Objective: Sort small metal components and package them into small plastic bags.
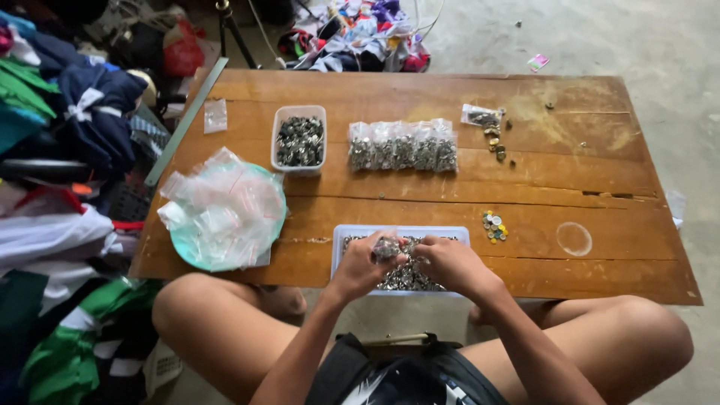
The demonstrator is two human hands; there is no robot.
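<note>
My left hand (358,264) and my right hand (450,264) meet over a clear rectangular tray (352,231) of small metal parts at the near edge of a low wooden table (570,180). Between the fingers of both hands is a small clear bag (387,247) holding metal pieces. A row of several filled small bags (403,146) lies across the middle of the table. Behind it to the left stands a smaller clear tub (300,140) of the same metal parts.
A pale green plate (187,251) heaped with empty clear bags (225,202) sits at the table's left. Small coloured buttons (493,226) and loose dark pieces (495,139) lie on the right. A long metal ruler (185,120) lies along the left edge. Piled clothes (60,187) fill the floor on the left.
</note>
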